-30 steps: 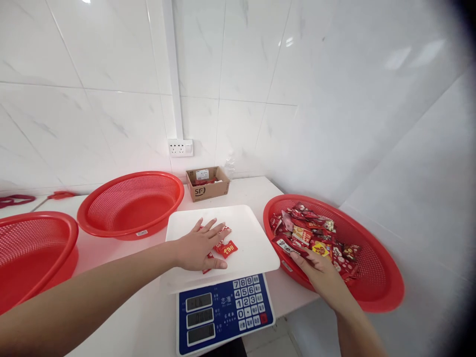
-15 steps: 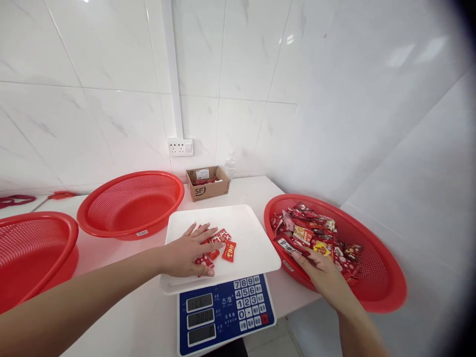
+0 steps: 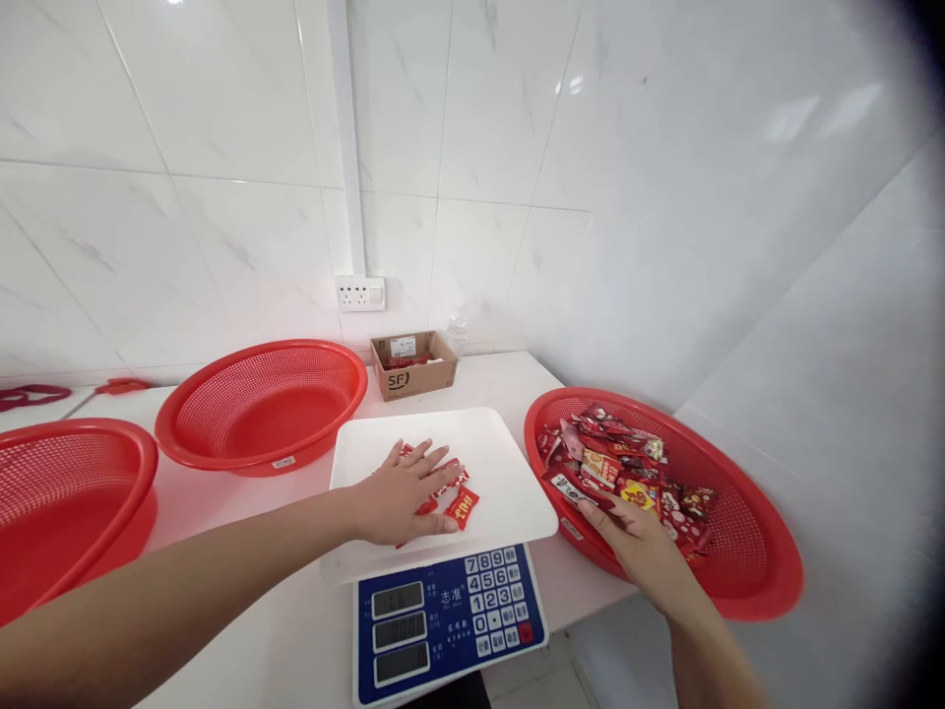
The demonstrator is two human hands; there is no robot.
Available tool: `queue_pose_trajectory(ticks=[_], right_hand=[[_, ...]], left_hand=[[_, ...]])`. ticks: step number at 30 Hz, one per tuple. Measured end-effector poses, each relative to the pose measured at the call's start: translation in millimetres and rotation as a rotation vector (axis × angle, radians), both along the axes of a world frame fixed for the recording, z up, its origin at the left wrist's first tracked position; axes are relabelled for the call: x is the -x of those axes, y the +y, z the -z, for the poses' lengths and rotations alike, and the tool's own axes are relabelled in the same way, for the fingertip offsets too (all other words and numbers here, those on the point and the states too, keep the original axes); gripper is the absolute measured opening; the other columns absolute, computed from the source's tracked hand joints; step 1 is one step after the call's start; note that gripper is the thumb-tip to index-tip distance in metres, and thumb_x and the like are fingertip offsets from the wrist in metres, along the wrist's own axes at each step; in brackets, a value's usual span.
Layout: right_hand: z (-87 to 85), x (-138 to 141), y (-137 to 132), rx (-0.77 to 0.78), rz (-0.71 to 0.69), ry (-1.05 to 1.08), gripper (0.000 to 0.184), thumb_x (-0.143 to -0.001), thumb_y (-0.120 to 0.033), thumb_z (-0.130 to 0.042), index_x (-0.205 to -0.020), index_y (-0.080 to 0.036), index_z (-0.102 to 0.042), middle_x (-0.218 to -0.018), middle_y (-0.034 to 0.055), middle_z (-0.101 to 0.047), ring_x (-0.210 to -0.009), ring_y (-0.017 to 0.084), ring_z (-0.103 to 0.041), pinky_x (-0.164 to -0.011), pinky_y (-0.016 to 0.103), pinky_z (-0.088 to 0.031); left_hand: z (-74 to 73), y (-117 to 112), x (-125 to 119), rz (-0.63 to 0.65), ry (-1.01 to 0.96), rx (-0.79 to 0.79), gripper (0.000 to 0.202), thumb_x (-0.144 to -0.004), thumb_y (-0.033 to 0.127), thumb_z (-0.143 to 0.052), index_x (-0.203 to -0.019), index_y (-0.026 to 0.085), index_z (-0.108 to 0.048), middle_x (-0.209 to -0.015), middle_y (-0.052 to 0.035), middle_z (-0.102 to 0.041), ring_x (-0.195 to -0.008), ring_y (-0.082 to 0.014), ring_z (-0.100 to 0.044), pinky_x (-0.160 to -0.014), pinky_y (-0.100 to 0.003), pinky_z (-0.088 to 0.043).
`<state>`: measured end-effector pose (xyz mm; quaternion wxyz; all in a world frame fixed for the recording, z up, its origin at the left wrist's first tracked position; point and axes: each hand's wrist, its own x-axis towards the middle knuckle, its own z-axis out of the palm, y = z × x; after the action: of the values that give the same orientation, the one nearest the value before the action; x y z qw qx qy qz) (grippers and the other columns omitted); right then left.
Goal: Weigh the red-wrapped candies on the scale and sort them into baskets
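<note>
The left hand (image 3: 405, 500) lies palm down over small red packets (image 3: 463, 506) near the middle of the white weighing pan (image 3: 509, 497), its fingers spread and straight, gripping nothing; one packet shows beside the thumb, toward the pan's right edge, and others peep out around the fingers. The right hand (image 3: 635, 542) is at the near rim of the right-hand red basket (image 3: 760, 591), its thumb on the end of a dark red packet (image 3: 572, 489) with a white label; it seems pinched there, though the fingers beneath are mostly hidden. Mixed packets (image 3: 601, 465) heap in that basket, which reaches past the counter's right edge; the scale's blue panel (image 3: 450, 630) sits at the counter's near right corner, below the pan; a cardboard box (image 3: 413, 379) stands toward the far edge of the counter (image 3: 491, 379); two more red baskets, one farther back (image 3: 277, 418) and one nearer (image 3: 74, 522), stand along its left part.
</note>
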<state>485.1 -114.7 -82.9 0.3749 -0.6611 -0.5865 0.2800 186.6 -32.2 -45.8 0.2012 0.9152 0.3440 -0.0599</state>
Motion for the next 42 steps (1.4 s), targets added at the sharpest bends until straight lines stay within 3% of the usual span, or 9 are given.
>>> queue_pose_trajectory(ticks=[5, 9, 15, 19, 23, 30, 34, 38, 42], right_hand=[[0.9, 0, 2, -0.016, -0.023, 0.01, 0.039, -0.08, -0.051, -0.05, -0.101, -0.024, -0.068, -0.109, 0.0031, -0.068, -0.106, 0.026, -0.058, -0.096, 0.041, -0.041], [1.5, 0, 1, -0.029, 0.001, 0.002, 0.038, -0.08, -0.05, -0.051, -0.102, -0.025, -0.068, -0.109, 0.0022, -0.068, -0.107, 0.026, -0.058, -0.095, 0.039, -0.043], [3.4, -2, 2, -0.02, -0.002, 0.003, 0.039, -0.08, -0.05, -0.05, -0.102, -0.024, -0.068, -0.109, 0.0027, -0.068, -0.108, 0.025, -0.058, -0.095, 0.038, -0.043], [4.7, -3, 2, -0.019, -0.01, 0.002, 0.04, -0.081, -0.05, -0.05, -0.105, -0.023, -0.067, -0.112, 0.0034, -0.066, -0.111, 0.026, -0.056, -0.098, 0.039, -0.04], [4.3, -2, 2, -0.005, -0.021, 0.019, 0.041, -0.081, -0.05, -0.049, -0.107, -0.023, -0.065, -0.114, 0.0036, -0.065, -0.111, 0.025, -0.055, -0.099, 0.04, -0.038], [-0.7, 1, 1, 0.006, 0.003, 0.012, 0.042, -0.078, -0.053, -0.051, -0.1, -0.023, -0.069, -0.107, 0.0038, -0.069, -0.106, 0.027, -0.058, -0.095, 0.04, -0.043], [-0.6, 2, 0, 0.007, 0.018, 0.018, 0.041, -0.077, -0.053, -0.052, -0.101, -0.024, -0.069, -0.108, 0.0034, -0.068, -0.107, 0.027, -0.058, -0.096, 0.041, -0.042], [-0.2, 2, 0, 0.009, 0.024, 0.03, 0.041, -0.077, -0.053, -0.052, -0.102, -0.024, -0.068, -0.109, 0.0025, -0.068, -0.108, 0.026, -0.058, -0.096, 0.039, -0.043], [1.9, 1, 1, 0.013, 0.032, 0.018, 0.042, -0.077, -0.054, -0.052, -0.102, -0.023, -0.068, -0.11, 0.0032, -0.067, -0.109, 0.027, -0.057, -0.096, 0.04, -0.043]], left_hand=[[10.8, -5, -21, -0.174, 0.013, -0.056, 0.083, -0.075, 0.076, -0.015, -0.144, 0.029, -0.014, -0.152, -0.0111, -0.005, -0.137, -0.0328, 0.004, -0.104, -0.063, 0.0], [16.9, -6, -28, -0.074, 0.029, -0.1, 0.073, -0.081, 0.068, -0.018, -0.142, 0.029, -0.021, -0.152, -0.0092, -0.011, -0.138, -0.0324, -0.001, -0.104, -0.062, 0.003], [9.2, 9, -3, 0.157, 0.007, -0.084, 0.058, -0.088, 0.055, -0.023, -0.141, 0.031, -0.024, -0.151, -0.0045, -0.017, -0.139, -0.0255, -0.006, -0.109, -0.054, 0.001], [5.6, 11, 8, 0.08, 0.013, -0.088, 0.068, -0.083, 0.064, -0.026, -0.142, 0.031, -0.019, -0.151, -0.0053, -0.014, -0.139, -0.0281, -0.001, -0.108, -0.056, 0.0], [14.8, 2, 1, -0.059, 0.005, -0.123, 0.071, -0.083, 0.067, -0.015, -0.143, 0.029, -0.019, -0.151, -0.0082, -0.013, -0.138, -0.0309, 0.0, -0.107, -0.059, -0.001], [17.1, 4, 2, 0.047, -0.055, -0.106, 0.066, -0.084, 0.065, -0.019, -0.141, 0.031, -0.024, -0.15, -0.0054, -0.02, -0.138, -0.0275, -0.008, -0.109, -0.055, -0.002], [10.7, 17, 19, -0.174, -0.155, -0.11, 0.062, -0.088, 0.058, -0.018, -0.143, 0.028, -0.019, -0.152, -0.0033, -0.015, -0.139, -0.0202, -0.01, -0.111, -0.043, -0.014], [9.4, 27, 46, -0.425, -0.166, -0.202, 0.063, -0.09, 0.053, -0.017, -0.143, 0.02, -0.018, -0.152, -0.0087, -0.013, -0.139, -0.0239, -0.008, -0.11, -0.047, -0.015], [14.3, 20, 73, -0.516, -0.154, -0.216, 0.063, -0.088, 0.057, -0.022, -0.14, 0.021, -0.029, -0.15, -0.0076, -0.022, -0.138, -0.0244, -0.012, -0.109, -0.046, -0.021]])
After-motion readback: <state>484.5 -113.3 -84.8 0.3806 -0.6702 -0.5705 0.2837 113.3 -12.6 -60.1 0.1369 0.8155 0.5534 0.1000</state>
